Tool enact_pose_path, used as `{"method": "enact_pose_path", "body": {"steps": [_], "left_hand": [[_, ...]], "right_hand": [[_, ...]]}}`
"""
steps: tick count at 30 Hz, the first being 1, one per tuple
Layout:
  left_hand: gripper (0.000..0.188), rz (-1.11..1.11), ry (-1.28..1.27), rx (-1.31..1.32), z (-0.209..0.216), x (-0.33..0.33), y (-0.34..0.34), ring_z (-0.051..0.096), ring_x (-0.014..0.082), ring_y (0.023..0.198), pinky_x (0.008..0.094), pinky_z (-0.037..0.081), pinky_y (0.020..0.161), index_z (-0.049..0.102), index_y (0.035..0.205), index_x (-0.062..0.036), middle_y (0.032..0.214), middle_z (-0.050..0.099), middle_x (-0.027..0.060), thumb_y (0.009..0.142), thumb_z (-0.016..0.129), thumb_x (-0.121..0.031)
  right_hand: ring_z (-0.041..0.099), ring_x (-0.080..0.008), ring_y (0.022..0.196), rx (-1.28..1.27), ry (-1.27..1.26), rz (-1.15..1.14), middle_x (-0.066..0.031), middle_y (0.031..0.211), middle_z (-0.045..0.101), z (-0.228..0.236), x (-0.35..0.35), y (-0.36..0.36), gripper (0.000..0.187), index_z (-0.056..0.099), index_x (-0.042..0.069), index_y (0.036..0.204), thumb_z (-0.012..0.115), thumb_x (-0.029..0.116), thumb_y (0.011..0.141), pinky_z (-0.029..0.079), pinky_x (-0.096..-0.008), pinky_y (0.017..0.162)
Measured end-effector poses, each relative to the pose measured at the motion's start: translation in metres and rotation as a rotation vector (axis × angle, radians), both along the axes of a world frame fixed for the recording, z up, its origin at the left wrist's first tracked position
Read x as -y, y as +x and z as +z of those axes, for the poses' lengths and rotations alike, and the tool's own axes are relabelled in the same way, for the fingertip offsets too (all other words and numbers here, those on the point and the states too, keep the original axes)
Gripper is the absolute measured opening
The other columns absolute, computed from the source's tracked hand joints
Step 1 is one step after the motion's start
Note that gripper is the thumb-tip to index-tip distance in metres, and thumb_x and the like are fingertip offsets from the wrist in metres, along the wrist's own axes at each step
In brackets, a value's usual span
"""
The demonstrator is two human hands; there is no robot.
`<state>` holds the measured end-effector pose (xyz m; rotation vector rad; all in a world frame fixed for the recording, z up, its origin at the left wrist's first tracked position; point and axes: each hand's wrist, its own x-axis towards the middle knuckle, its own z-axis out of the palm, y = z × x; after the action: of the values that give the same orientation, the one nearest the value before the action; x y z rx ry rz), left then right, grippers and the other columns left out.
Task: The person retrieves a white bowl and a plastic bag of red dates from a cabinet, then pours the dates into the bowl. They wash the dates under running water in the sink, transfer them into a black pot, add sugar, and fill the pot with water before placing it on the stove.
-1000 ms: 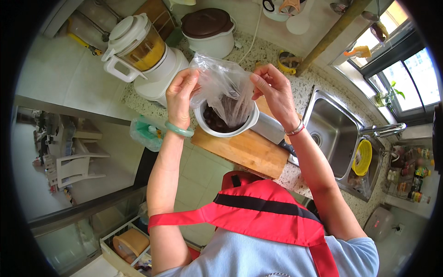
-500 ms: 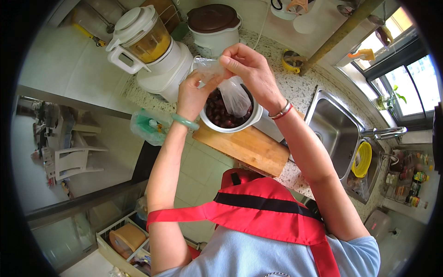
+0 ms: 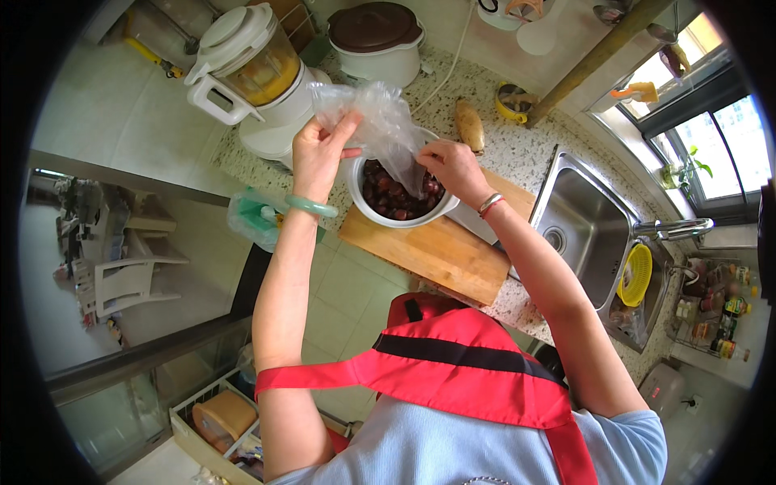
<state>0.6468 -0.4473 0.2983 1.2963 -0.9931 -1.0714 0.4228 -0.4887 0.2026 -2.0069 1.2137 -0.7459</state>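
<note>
A clear plastic bag (image 3: 378,121) hangs above a white two-handled pot (image 3: 361,212), its lower tip dipping toward the contents. In the pot lie many dark red, glossy fruits (image 3: 394,204) that look like dates. My left hand (image 3: 315,160), below a pale green bangle, pinches the bag's upper left side between thumb and fingers. On the other side my right hand (image 3: 459,168) is closed on the bag's lower right part, over the pot's right rim. The pot stands on the edge of a wooden cutting board (image 3: 432,259).
Behind my left hand stands a white blender (image 3: 255,69) with yellow contents. A white cooker with a brown lid (image 3: 376,44) is at the back. A root vegetable (image 3: 469,125) lies right of the pot, beyond a cleaver blade (image 3: 475,220). The steel sink (image 3: 578,218) is farther right.
The bag, bunched up before, is now spread wider and higher. My right hand has come down and right to the pot's rim; my left hand has shifted slightly left. The root vegetable is uncovered.
</note>
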Motion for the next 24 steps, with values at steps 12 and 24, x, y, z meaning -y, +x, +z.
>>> {"method": "enact_pose_path", "body": {"steps": [12,24], "left_hand": [[0.027,0.008,-0.154,0.069,0.032,0.006,0.009,0.063,0.0099,0.088,0.0275,0.059,0.068,0.068,0.104,-0.0047,0.099,0.068,0.0035,0.086,0.073,-0.024],[0.025,0.048,-0.190,-0.022,0.037,0.004,0.008,0.064,0.0118,0.090,0.0286,0.056,0.070,0.067,0.106,-0.0062,0.102,0.067,0.0029,0.090,0.068,-0.025]], "right_hand": [[0.066,-0.0106,0.074,0.465,0.553,0.018,-0.0053,0.085,0.069,0.031,0.010,0.011,0.022,0.068,-0.001,0.099,0.059,0.019,0.095,0.053,-0.0233,0.067],[0.061,-0.0099,0.071,0.415,0.386,0.024,-0.0022,0.088,0.067,0.032,0.011,0.010,0.019,0.065,0.001,0.101,0.068,0.014,0.087,0.053,-0.0251,0.068]]}}
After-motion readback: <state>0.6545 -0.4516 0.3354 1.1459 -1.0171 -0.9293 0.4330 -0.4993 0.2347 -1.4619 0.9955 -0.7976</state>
